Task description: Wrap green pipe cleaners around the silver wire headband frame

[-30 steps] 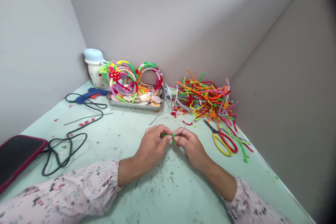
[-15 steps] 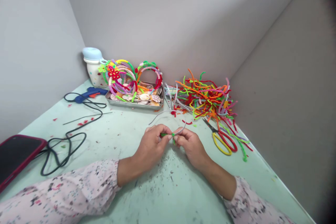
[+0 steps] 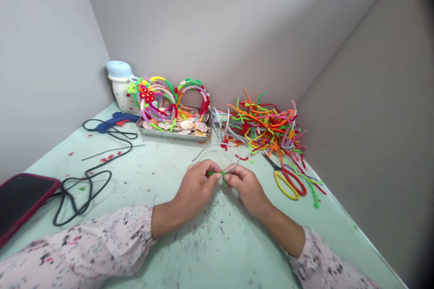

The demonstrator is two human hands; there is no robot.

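Both hands meet at the middle of the pale green table (image 3: pixel 217 244). My left hand (image 3: pixel 195 188) pinches a green pipe cleaner (image 3: pixel 217 173) against a thin grey headband (image 3: pixel 217 146), whose arc curves away behind my fingers. My right hand (image 3: pixel 244 186) is closed on the other side of the same spot, gripping the headband and the green end. Both wrists rest on the table.
A metal tray (image 3: pixel 174 134) with shells and finished colourful headbands stands at the back, a white jar (image 3: pixel 121 86) beside it. A pile of pipe cleaners (image 3: pixel 266 128) and yellow-red scissors (image 3: pixel 288 183) lie right. A blue glue gun (image 3: pixel 115 121), its black cord and a phone (image 3: pixel 22 201) lie left.
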